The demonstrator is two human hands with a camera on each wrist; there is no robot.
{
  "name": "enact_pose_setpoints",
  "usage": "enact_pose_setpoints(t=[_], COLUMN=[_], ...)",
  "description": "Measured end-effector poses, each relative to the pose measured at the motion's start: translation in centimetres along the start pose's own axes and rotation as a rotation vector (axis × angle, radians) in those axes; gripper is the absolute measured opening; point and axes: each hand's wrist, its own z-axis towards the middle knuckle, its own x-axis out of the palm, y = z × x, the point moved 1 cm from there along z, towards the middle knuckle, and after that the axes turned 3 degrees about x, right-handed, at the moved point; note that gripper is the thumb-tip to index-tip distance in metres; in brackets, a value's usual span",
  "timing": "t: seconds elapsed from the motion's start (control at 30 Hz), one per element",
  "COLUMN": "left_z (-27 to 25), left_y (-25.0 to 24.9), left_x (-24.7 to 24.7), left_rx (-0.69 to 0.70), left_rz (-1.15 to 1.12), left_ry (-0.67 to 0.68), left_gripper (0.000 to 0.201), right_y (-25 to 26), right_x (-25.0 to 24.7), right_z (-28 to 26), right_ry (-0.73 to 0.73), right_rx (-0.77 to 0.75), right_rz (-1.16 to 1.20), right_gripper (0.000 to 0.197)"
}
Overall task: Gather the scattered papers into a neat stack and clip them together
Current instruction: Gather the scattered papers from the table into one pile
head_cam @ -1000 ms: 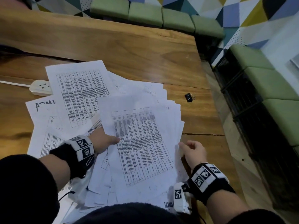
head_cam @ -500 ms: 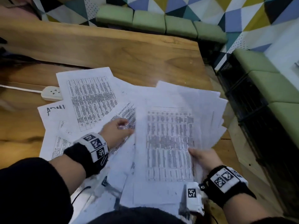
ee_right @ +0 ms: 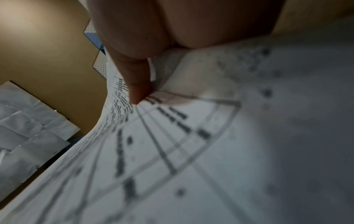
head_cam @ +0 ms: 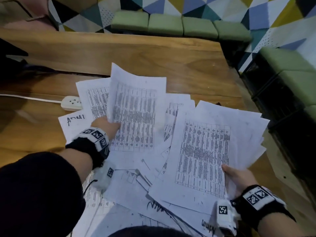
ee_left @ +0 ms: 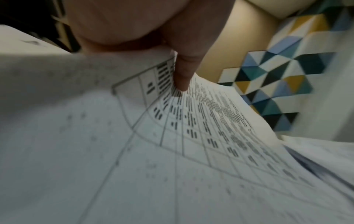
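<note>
Head view showed the person bent over a wooden tabletop, both hands busy with loose white printed sheets. The left hand held its grip closed on one white sheet printed with a dense table, thumb on top at the sheet's left edge, the page lifted and curling just right of the white power strip. The left wrist view confirmed that pinch, thumb pressed onto the printed grid. The right hand kept its grip clamped on a fanned bundle of white printed pages, held by the lower right corner, well to the right of the power strip; its edges splayed out unevenly rather than lying flush. The right wrist view showed the thumb bearing down on the top page of that bundle.

More white sheets, some with handwritten marks and line drawings, lay overlapping on the tabletop between the two hands and toward the person's body, and a few poked out beside the power strip.

I judged the job roughly at its midpoint: part of the papers were gathered, many were not, nothing was squared up, and no clip was visible in any view, so clipping remained undone.
</note>
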Motion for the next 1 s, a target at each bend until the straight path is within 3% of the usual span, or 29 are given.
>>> enact_pose_setpoints(t=[0.1, 0.2, 0.3, 0.5, 0.6, 0.7, 0.8, 0.87, 0.93, 1.0], left_z=[2.3, 3.3, 4.1, 3.5, 3.8, 4.8, 5.7, 5.9, 5.9, 6.1], left_y=[1.3, 1.3, 0.8, 0.0, 0.5, 0.4, -0.2, -0.2, -0.2, -0.2], left_x=[-2.7, -3.9, -3.9, -4.2, -4.4, -5.2, -5.6, -5.2, -4.5, -4.2], left_rx=[-0.056, -0.051, -0.023, 0.214, 0.243, 0.219, 0.180, 0.138, 0.102, 0.075], left_rz=[0.212, 0.334, 0.220, 0.062, -0.243, -0.658, -0.888, -0.647, -0.314, -0.120], left_ry=[0.009, 0.022, 0.002, -0.331, -0.349, -0.236, 0.031, 0.133, 0.123, 0.062], left_gripper=[0.036, 0.033, 0.031, 0.016, 0.016, 0.024, 0.031, 0.050, 0.047, 0.043], right_y=[1.4, 2.9, 3.4, 3.2, 3.3, 3.1, 2.9, 2.8, 2.8, 2.9], right_x=[1.5, 2.8, 4.0, 5.1, 5.1, 5.0, 5.0, 5.0, 5.1, 5.0], right_z=[-2.9, -4.7, -4.8, -4.1, -4.1, -4.0, -3.8, -3.7, -3.8, -3.9], right_ry=[0.027, 0.026, 0.019, -0.030, -0.029, -0.035, -0.047, -0.053, -0.050, -0.045], right_rx=[0.002, 0.003, -0.008, -0.058, -0.064, -0.083, -0.076, -0.065, -0.065, -0.068], right_rz=[-0.020, -0.036, -0.054, -0.082, -0.050, -0.046, -0.039, -0.039, -0.032, -0.047], right_gripper=[0.094, 0.060, 0.044, 0.031, 0.033, 0.031, 0.036, 0.039, 0.041, 0.037])
